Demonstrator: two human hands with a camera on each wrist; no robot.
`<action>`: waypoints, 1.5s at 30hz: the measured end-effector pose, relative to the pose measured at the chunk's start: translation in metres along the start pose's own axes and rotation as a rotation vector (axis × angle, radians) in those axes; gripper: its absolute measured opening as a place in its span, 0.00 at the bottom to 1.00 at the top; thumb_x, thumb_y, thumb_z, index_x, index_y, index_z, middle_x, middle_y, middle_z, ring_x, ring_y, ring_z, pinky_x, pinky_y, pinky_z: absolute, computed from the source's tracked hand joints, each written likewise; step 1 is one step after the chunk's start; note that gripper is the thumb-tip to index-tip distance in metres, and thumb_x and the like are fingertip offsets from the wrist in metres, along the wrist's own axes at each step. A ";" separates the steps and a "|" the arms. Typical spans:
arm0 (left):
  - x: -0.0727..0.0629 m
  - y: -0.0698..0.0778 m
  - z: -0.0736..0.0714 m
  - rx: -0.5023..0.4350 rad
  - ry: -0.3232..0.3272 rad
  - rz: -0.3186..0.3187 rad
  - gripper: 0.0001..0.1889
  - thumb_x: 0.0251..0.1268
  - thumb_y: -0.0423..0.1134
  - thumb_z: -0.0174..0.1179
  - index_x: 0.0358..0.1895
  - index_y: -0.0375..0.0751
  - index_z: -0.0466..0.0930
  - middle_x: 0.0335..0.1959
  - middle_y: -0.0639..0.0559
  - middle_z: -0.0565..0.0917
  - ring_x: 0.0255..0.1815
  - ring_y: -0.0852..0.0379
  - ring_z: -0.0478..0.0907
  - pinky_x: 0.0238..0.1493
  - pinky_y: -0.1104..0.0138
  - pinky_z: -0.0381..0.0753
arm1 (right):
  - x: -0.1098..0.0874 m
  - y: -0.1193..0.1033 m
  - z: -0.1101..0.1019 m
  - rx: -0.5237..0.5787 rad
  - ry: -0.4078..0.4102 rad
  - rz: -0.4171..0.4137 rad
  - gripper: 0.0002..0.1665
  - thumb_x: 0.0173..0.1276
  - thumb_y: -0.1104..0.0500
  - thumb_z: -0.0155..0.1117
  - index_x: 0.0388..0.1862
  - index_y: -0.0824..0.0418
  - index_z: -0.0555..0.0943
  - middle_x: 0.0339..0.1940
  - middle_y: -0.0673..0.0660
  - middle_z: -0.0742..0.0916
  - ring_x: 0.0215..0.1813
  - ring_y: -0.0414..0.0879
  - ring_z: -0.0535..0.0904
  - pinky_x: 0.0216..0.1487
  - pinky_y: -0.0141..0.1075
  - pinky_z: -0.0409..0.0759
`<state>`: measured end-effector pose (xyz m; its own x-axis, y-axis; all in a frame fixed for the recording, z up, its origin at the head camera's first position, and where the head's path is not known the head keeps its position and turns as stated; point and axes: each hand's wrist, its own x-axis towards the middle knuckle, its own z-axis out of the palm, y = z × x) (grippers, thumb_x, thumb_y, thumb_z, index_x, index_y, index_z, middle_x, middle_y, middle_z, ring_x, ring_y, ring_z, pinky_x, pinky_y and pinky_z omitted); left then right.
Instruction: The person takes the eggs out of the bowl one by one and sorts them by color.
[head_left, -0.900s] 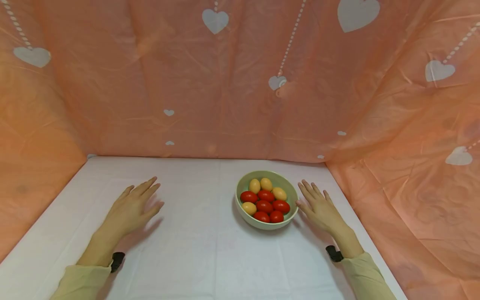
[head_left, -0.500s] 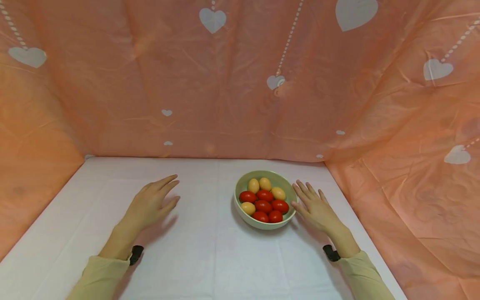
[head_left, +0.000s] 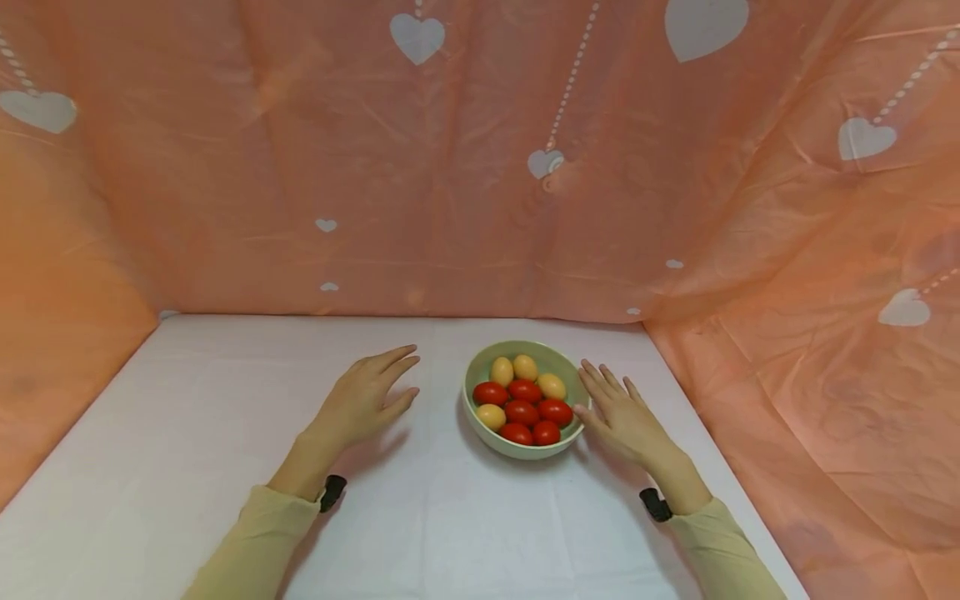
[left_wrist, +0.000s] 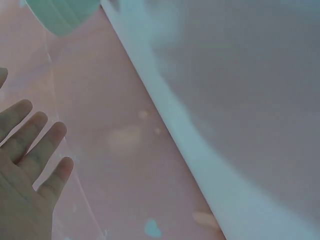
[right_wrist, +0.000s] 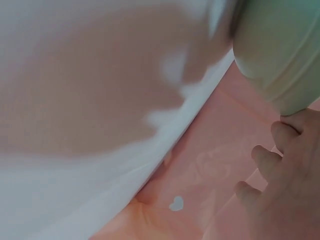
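Observation:
A pale green bowl (head_left: 553, 358) stands on the white tabletop, right of the middle. In it lie several oval red tomatoes (head_left: 522, 412) and several smaller-looking pale yellow oval ones (head_left: 491, 417). My right hand (head_left: 622, 421) is at the bowl's right side, fingers extended, thumb tip and index fingertip right at the rim. To the left of the bowl, my left hand (head_left: 360, 404) hovers over the table with fingers extended and nothing held; a gap separates it from the bowl. The left wrist view shows that hand's spread fingers (left_wrist: 42, 150) below part of the bowl (left_wrist: 65, 15).
White cloth (head_left: 187, 417) covers the table. Orange-pink fabric (head_left: 450, 208) printed with pale hearts hangs behind it and along both sides. Each wrist has a black strap mount (head_left: 656, 505) below the sleeve cuff.
My left hand has moved right across the table, closer to the bowl. My right hand has stayed beside the bowl's right rim, and the bowl has not moved on the table.

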<state>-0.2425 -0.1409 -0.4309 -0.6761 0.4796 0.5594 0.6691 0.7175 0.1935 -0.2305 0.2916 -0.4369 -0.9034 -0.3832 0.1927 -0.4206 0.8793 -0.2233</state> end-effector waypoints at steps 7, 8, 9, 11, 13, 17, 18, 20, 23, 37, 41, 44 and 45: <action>0.024 0.016 0.014 -0.034 -0.018 0.048 0.26 0.71 0.45 0.65 0.68 0.37 0.79 0.72 0.43 0.76 0.68 0.42 0.76 0.67 0.45 0.75 | 0.001 -0.001 -0.002 -0.030 0.004 -0.027 0.40 0.82 0.44 0.53 0.82 0.65 0.60 0.84 0.62 0.62 0.83 0.64 0.56 0.80 0.65 0.50; 0.028 0.018 0.016 -0.044 -0.021 0.054 0.26 0.71 0.45 0.65 0.68 0.37 0.79 0.72 0.43 0.76 0.68 0.42 0.76 0.67 0.45 0.75 | 0.001 -0.002 -0.002 -0.035 0.009 -0.034 0.40 0.82 0.44 0.53 0.82 0.66 0.61 0.84 0.62 0.62 0.83 0.64 0.56 0.80 0.65 0.51; 0.031 0.021 0.018 -0.055 -0.023 0.060 0.26 0.71 0.46 0.65 0.68 0.37 0.79 0.72 0.44 0.77 0.68 0.42 0.76 0.67 0.46 0.75 | 0.001 -0.002 -0.002 -0.037 0.010 -0.038 0.40 0.82 0.44 0.53 0.82 0.66 0.61 0.84 0.62 0.62 0.83 0.64 0.57 0.80 0.64 0.51; 0.038 0.026 0.022 -0.087 -0.030 0.069 0.26 0.71 0.45 0.65 0.68 0.36 0.79 0.71 0.44 0.77 0.68 0.42 0.76 0.68 0.46 0.75 | 0.002 -0.002 -0.002 -0.040 0.010 -0.043 0.40 0.82 0.45 0.53 0.82 0.66 0.61 0.84 0.62 0.63 0.83 0.64 0.57 0.80 0.64 0.53; 0.045 0.031 0.026 -0.119 -0.042 0.077 0.25 0.72 0.44 0.65 0.67 0.36 0.79 0.70 0.44 0.78 0.67 0.42 0.77 0.68 0.46 0.75 | 0.002 -0.002 -0.002 -0.046 0.009 -0.047 0.40 0.82 0.45 0.54 0.82 0.66 0.61 0.84 0.62 0.63 0.83 0.64 0.57 0.79 0.64 0.54; 0.060 0.040 0.035 -0.167 -0.096 0.090 0.25 0.72 0.44 0.65 0.67 0.36 0.79 0.68 0.44 0.80 0.66 0.42 0.78 0.67 0.47 0.77 | 0.003 -0.002 -0.002 -0.049 -0.003 -0.041 0.40 0.82 0.45 0.54 0.82 0.66 0.61 0.84 0.62 0.62 0.83 0.63 0.57 0.80 0.63 0.54; 0.063 0.042 0.037 -0.172 -0.118 0.094 0.24 0.73 0.44 0.65 0.67 0.37 0.79 0.68 0.44 0.80 0.66 0.43 0.78 0.67 0.48 0.76 | 0.003 -0.002 -0.002 -0.049 -0.006 -0.039 0.40 0.82 0.45 0.53 0.82 0.66 0.60 0.84 0.62 0.62 0.83 0.63 0.57 0.80 0.63 0.54; 0.070 0.045 0.041 -0.185 -0.168 0.101 0.24 0.74 0.44 0.64 0.67 0.37 0.79 0.67 0.45 0.80 0.67 0.43 0.78 0.68 0.49 0.77 | 0.003 -0.001 -0.002 -0.048 -0.012 -0.034 0.40 0.82 0.45 0.53 0.82 0.66 0.60 0.84 0.62 0.62 0.83 0.63 0.57 0.80 0.63 0.54; 0.081 0.048 0.049 -0.199 -0.250 0.116 0.22 0.74 0.43 0.63 0.66 0.38 0.80 0.67 0.47 0.80 0.67 0.46 0.78 0.68 0.52 0.77 | 0.002 -0.001 0.000 -0.041 -0.016 -0.030 0.40 0.83 0.45 0.53 0.83 0.66 0.59 0.85 0.62 0.61 0.83 0.63 0.57 0.80 0.62 0.53; 0.116 0.049 0.064 -0.101 -0.565 0.299 0.14 0.69 0.35 0.68 0.56 0.41 0.87 0.54 0.47 0.83 0.53 0.52 0.82 0.56 0.58 0.84 | 0.002 0.002 0.003 -0.041 -0.016 -0.033 0.41 0.83 0.45 0.52 0.83 0.66 0.59 0.84 0.62 0.61 0.82 0.64 0.58 0.80 0.63 0.54; 0.122 0.049 0.063 -0.075 -0.645 0.312 0.12 0.70 0.36 0.68 0.54 0.46 0.88 0.49 0.52 0.83 0.50 0.55 0.81 0.53 0.59 0.84 | 0.001 0.001 0.002 -0.045 -0.026 -0.025 0.41 0.82 0.45 0.53 0.83 0.66 0.59 0.85 0.62 0.61 0.82 0.64 0.58 0.79 0.63 0.54; 0.127 0.050 0.063 -0.062 -0.678 0.323 0.09 0.70 0.37 0.67 0.50 0.48 0.89 0.46 0.54 0.83 0.47 0.56 0.80 0.51 0.59 0.83 | 0.001 0.001 0.001 -0.048 -0.021 -0.020 0.41 0.82 0.45 0.53 0.83 0.66 0.59 0.85 0.62 0.61 0.82 0.63 0.58 0.79 0.63 0.54; 0.128 0.050 0.063 -0.059 -0.687 0.322 0.08 0.71 0.38 0.67 0.50 0.49 0.90 0.45 0.55 0.83 0.47 0.57 0.80 0.51 0.59 0.83 | 0.001 0.000 0.001 -0.048 -0.019 -0.020 0.41 0.82 0.45 0.53 0.83 0.66 0.59 0.85 0.62 0.61 0.82 0.63 0.58 0.79 0.63 0.55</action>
<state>-0.3151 -0.0120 -0.4004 -0.4720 0.8811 -0.0284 0.8680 0.4701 0.1596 -0.2312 0.2914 -0.4377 -0.8964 -0.4059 0.1782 -0.4346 0.8838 -0.1732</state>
